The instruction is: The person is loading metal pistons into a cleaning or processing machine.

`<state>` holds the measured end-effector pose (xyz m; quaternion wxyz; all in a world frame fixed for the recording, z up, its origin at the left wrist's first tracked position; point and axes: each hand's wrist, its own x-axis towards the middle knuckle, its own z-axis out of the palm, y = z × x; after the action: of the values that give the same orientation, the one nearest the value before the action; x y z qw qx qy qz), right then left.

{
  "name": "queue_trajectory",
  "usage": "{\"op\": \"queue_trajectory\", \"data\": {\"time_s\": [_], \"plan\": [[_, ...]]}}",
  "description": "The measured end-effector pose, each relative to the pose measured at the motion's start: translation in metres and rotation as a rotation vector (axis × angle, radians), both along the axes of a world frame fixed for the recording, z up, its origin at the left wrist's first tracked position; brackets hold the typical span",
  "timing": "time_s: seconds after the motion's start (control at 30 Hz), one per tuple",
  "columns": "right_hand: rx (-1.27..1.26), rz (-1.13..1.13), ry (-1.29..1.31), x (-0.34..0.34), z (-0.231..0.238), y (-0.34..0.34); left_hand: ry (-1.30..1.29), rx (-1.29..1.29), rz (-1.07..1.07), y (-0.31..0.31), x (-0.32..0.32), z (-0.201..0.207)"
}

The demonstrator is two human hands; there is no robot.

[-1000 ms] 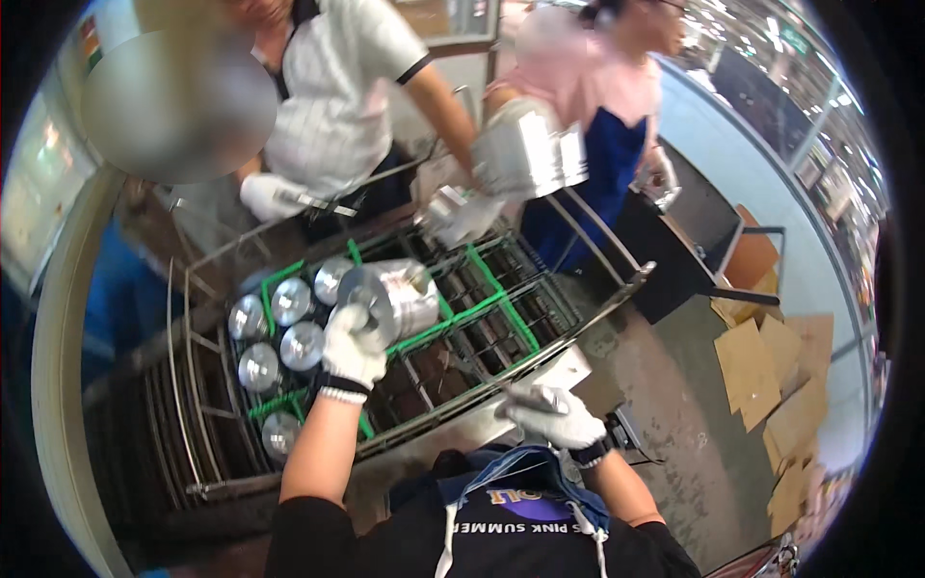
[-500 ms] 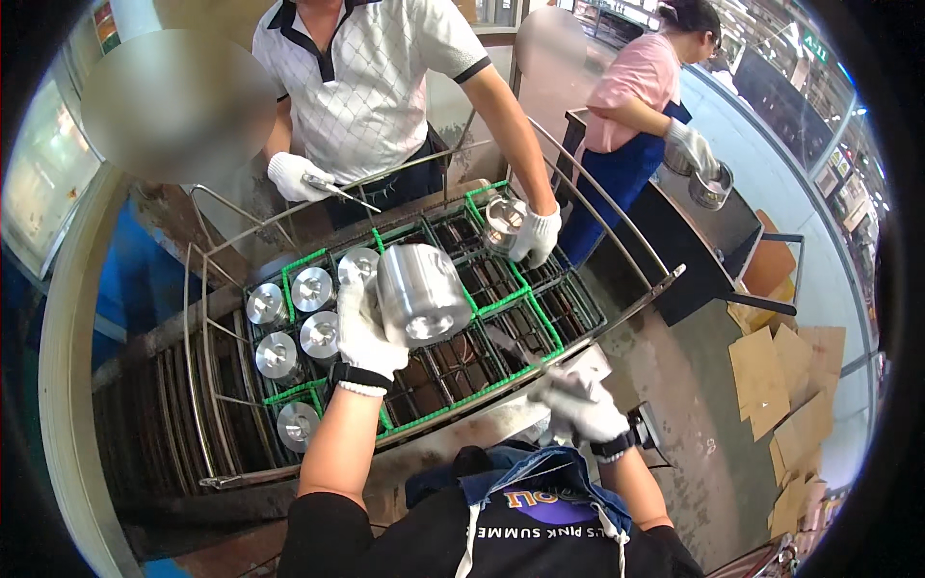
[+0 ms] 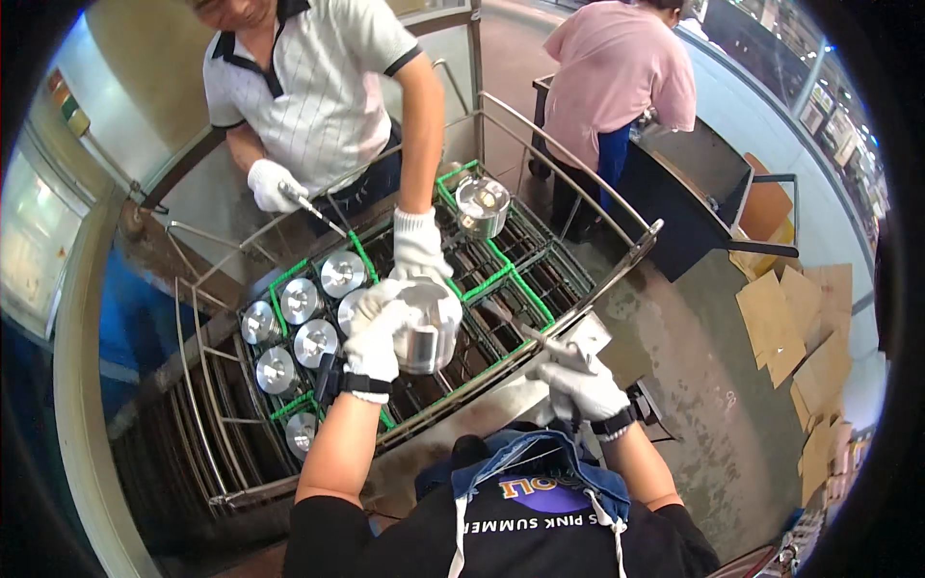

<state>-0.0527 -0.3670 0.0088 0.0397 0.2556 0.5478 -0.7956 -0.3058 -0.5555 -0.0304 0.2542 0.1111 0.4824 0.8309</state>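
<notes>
My left hand [image 3: 374,339], in a white glove, grips a shiny aluminium piston [image 3: 430,332] above the wire rack [image 3: 520,289]. A co-worker's gloved hand [image 3: 419,249] reaches down to the far side of this piston; whether it touches cannot be made out. My right hand [image 3: 585,390], also gloved, is closed around a slim metal hand tool [image 3: 559,349] at the rack's near right edge. The tool's tip points left over the rack; its exact kind is unclear. Left of the held piston, several pistons [image 3: 316,341] stand in the rack's cells. Another piston [image 3: 483,205] sits at the far right.
Green wrapping [image 3: 528,297] lines parts of the rack, and a bent metal rail [image 3: 617,265] surrounds it. The co-worker opposite holds a thin metal tool [image 3: 313,207]. Another person bends over a dark bin [image 3: 696,207] at the right. Flattened cardboard [image 3: 780,323] lies on the floor.
The piston in my left hand has been tilted. The co-worker's hand has left the far-right piston and come over to mine. The other person has turned to the bin. My right hand keeps its tool.
</notes>
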Motion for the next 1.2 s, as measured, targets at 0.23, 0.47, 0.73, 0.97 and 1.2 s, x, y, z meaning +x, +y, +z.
{"op": "queue_trajectory", "data": {"time_s": [0.23,0.47,0.73,0.97,1.2], "plan": [[0.364,-0.076,-0.124,0.014,0.007,0.010,0.047,-0.334,-0.116,0.051,-0.022,-0.049],[0.923,-0.057,-0.206,0.007,0.004,0.008,-0.087,0.010,-0.245,0.168,-0.023,-0.101],[0.860,-0.052,-0.202,-0.034,0.004,0.019,-0.039,-0.179,-0.367,0.174,-0.020,-0.118],[0.693,0.026,-0.299,-0.067,0.051,0.020,0.024,-0.552,-0.444,0.054,-0.062,-0.078],[0.892,0.135,-0.253,-0.063,0.017,0.009,0.507,-1.209,0.171,-0.070,-0.130,-0.075]]}}
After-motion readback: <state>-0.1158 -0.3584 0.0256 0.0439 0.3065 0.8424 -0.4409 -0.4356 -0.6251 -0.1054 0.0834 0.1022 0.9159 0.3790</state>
